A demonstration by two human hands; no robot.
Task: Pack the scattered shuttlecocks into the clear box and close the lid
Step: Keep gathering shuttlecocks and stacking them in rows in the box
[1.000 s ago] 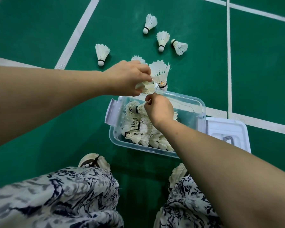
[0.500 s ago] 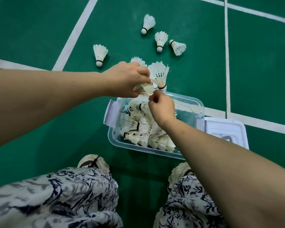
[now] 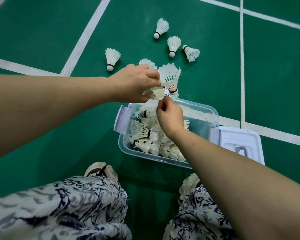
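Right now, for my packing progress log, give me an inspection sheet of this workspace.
Surface: green court floor with white lines.
Job's things: clear plastic box open, partly filled with white feather shuttlecocks; four loose shuttlecocks on the floor beyond; white lid lying right of it.
Clutter: nothing seen.
Grippers: left hand grips a bunch of shuttlecocks over the box's far rim; right hand pinches that bunch.
Cables: nothing seen.
Surroundings: patterned trousers, pale shoes.
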